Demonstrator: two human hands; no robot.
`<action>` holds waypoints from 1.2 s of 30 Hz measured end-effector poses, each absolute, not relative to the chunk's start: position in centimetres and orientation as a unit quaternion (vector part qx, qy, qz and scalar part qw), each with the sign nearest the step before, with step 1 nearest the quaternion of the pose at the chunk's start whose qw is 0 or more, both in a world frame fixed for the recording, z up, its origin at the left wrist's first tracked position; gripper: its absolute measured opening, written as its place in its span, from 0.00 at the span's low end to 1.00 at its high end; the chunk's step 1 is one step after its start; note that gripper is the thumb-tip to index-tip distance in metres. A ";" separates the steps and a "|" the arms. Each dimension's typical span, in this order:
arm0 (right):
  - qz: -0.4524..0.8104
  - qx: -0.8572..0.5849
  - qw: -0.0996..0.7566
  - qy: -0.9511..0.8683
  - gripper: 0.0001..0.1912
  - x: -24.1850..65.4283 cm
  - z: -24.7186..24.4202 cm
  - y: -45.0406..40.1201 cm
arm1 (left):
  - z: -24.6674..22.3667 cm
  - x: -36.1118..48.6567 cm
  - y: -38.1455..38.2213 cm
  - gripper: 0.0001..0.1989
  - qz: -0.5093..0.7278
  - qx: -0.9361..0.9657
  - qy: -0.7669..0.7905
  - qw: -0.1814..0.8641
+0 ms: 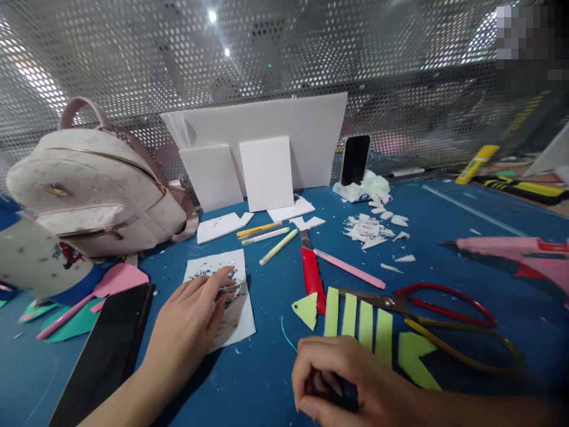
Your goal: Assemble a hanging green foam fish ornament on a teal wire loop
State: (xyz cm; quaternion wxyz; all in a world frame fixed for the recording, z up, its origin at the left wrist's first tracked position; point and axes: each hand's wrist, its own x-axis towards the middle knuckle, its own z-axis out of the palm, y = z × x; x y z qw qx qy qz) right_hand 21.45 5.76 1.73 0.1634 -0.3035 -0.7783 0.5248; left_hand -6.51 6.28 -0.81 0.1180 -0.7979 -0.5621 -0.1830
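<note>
My left hand (191, 314) is over a creased white sheet of paper (240, 326) scattered with small dark and coloured bits like beads or rhinestones. Its fingers are stretched out and apart, with the tips down among the bits. At the lower middle, my right hand (342, 379) is closed, index finger curled towards the thumb. Whether something tiny sits in that pinch, I cannot make out. Just beyond it lies a fish-skeleton shape of yellow-green pieces: a triangular head (306, 311), several strips (349, 314) and a tail (415, 359). A thin teal strand (288, 334) lies beside the right hand.
Scissors (448, 320), a red-handled knife (312, 273), a pink pen-like stick (349, 268) and markers (278, 246) lie around. A pink glue gun (520, 255) is at right. White boards (267, 175), scraps (367, 228), an upright phone (355, 159), a backpack (102, 190) and a black phone-like slab (104, 356) surround the area.
</note>
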 end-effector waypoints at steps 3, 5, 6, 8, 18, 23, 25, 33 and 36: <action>0.528 -0.298 0.162 -0.779 0.02 21.4 1.7 5.8 | -1.1 -6.7 6.5 0.21 -0.178 -0.796 -0.570 0.098; 0.526 -0.301 0.163 -0.779 0.02 21.4 1.8 5.7 | -1.3 -6.7 6.5 0.21 -0.174 -0.797 -0.570 0.094; 0.524 -0.304 0.162 -0.779 0.02 21.4 1.8 5.6 | -1.4 -6.8 6.5 0.21 -0.172 -0.799 -0.568 0.093; 0.516 -0.312 0.161 -0.782 0.03 21.4 1.9 5.6 | -1.6 -6.8 6.6 0.21 -0.173 -0.802 -0.564 0.091; 0.526 -0.303 0.153 -0.780 0.03 21.4 1.8 5.9 | -1.6 -6.4 6.7 0.20 -0.162 -0.811 -0.551 0.112; 0.526 -0.298 0.149 -0.782 0.02 21.1 2.2 5.9 | -1.5 -6.3 7.1 0.20 -0.161 -0.809 -0.548 0.141; 0.524 -0.292 0.155 -0.785 0.02 21.1 2.1 5.8 | -1.5 -6.3 7.2 0.20 -0.153 -0.811 -0.544 0.153; 0.506 -0.275 0.158 -0.802 0.01 21.4 1.5 5.8 | -1.3 -6.3 6.9 0.22 -0.153 -0.812 -0.547 0.133; 0.504 -0.270 0.165 -0.803 0.01 21.5 1.4 5.8 | -1.3 -6.2 6.9 0.22 -0.154 -0.808 -0.553 0.133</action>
